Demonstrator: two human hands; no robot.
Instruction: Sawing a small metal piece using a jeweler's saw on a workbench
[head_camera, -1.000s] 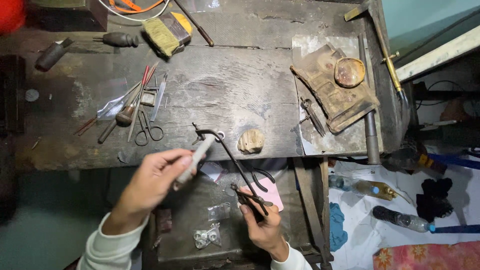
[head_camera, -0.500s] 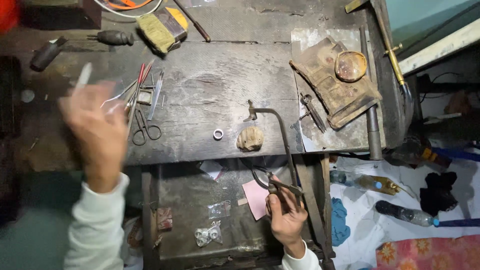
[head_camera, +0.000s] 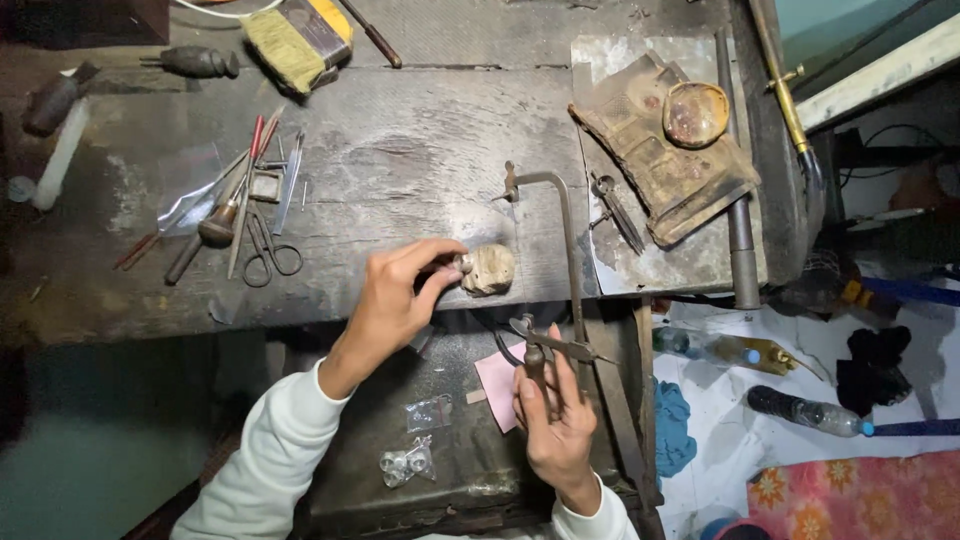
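While my right hand (head_camera: 560, 420) grips the handle of a small frame saw (head_camera: 560, 270), fingers (head_camera: 575, 375) closed around it, the saw's frame stands up past the front edge of the surface (head_camera: 400, 160). Below that edge lies a dark tray (head_camera: 450, 470) with a pink slip of paper (head_camera: 497, 385) and small clear bags (head_camera: 408, 462). My left hand (head_camera: 395, 300) reaches to the edge, fingers (head_camera: 440, 275) pinching a small ring (head_camera: 465, 263) against the worn wooden peg (head_camera: 488, 268). Left of it lie scissors (head_camera: 268, 252), files and tweezers (head_camera: 288, 180) in a loose heap, well apart from my hand. Bare scratched wood lies open between them and the peg. Right of the saw sits a worn leather pouch (head_camera: 660, 150) on a metal sheet. Farther back are a brush (head_camera: 285, 45) and a dark-handled tool (head_camera: 195, 62). Off the right edge, bottles (head_camera: 805, 410) lie on the floor.
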